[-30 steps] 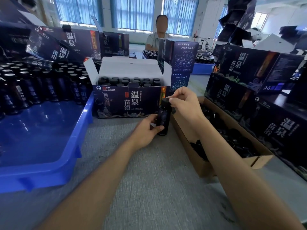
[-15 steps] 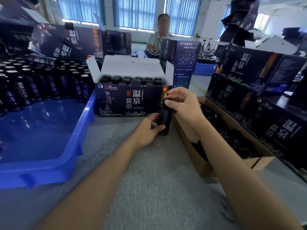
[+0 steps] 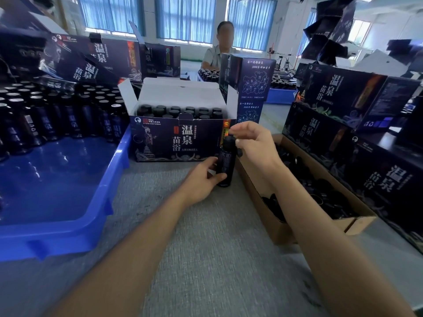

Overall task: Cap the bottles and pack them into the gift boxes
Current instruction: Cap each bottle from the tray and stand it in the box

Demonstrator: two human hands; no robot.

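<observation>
While the left hand (image 3: 201,179) grips the dark bottle (image 3: 225,165) upright on the table (image 3: 183,236), the right hand (image 3: 254,145) pinches its black cap (image 3: 229,141); the open gift box (image 3: 174,143) behind reads "DICC" and "温泉苗浴".

A strip of grey bench (image 3: 194,259) runs open from the near edge toward the middle, with both forearms lying over it. A blue tray (image 3: 68,234) walls its left side and a brown cardboard box (image 3: 278,232) its right. At the far end the gift box (image 3: 160,143) blocks the way, open only from above between raised white flaps. Just before it stands the upright bottle (image 3: 225,163), left hand (image 3: 201,181) gripping it, right hand (image 3: 254,145) curled on its cap (image 3: 229,141). Stacked dark boxes (image 3: 377,179) crowd the right edge.
</observation>
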